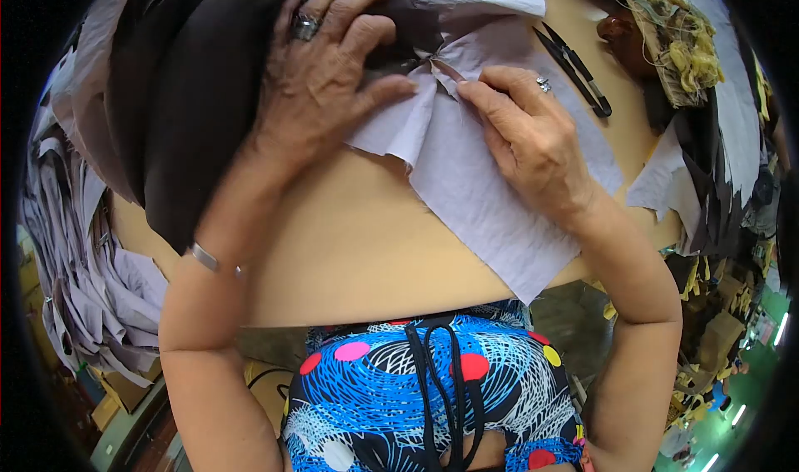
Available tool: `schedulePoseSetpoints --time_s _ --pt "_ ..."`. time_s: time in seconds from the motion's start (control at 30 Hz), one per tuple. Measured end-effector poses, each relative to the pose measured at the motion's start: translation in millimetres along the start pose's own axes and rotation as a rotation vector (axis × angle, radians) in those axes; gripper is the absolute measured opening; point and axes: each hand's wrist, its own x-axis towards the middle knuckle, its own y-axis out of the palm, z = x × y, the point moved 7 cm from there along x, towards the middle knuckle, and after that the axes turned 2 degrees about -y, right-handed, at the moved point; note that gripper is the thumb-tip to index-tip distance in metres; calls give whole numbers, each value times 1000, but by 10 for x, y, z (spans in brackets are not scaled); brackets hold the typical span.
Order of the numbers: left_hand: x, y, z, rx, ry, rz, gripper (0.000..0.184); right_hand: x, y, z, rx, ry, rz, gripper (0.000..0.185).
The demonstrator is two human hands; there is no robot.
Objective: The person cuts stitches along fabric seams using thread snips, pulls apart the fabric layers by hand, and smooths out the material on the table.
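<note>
A: Where's the piece in hand?

B: Upper middle of frame. Pale lilac cloth (474, 181), spread over the tan worktop (358, 255), one corner reaching down to its near edge. Bunched to a pucker where it meets the dark cloth (200, 89).

A: Hands?

B: Left hand (320, 89): fingers spread, laid across the dark cloth, curled round nothing I can see. Reads as a weight, stopping the layers sliding. Right hand (533, 139): thumb and forefinger pinching a bit of the lilac just beside the pucker. A fine grip, I'd judge, since the bit is so small.

A: And the black snips (576, 72)?

B: Upper right, on the worktop beside the lilac. Probably parked there for easy reach. Pale cloth pieces (91, 264) droop at the left edge of frame, likely kept aside to leave working room.

A: Tally?

B: Hands, two. Snips, one. Rings (305, 27), one seen on each hand. Bracelet (205, 257), one, left forearm. Yellow thread tangle (682, 39), one, upper right corner. Droopy pieces at left: many, too overlapped to count.
</note>
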Motion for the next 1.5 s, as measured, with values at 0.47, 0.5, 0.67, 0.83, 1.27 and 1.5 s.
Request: schedulePoseSetpoints --time_s 0.47,0.5,0.67,0.83,1.27,1.5 --pt "144 159 204 -294 151 238 49 -1 -52 43 19 -29 55 29" --pt "157 146 191 -293 128 265 49 -1 -45 66 -6 -41 82 29" --pt "200 53 147 -352 106 289 48 12 -35 110 -45 -70 101 33" --pt "194 75 177 -387 99 259 46 8 -7 26 24 -45 134 40" --pt "256 37 187 -446 35 351 37 107 89 92 -123 -51 254 51" --pt "265 141 246 -552 17 386 36 129 132 88 -192 -72 303 51"
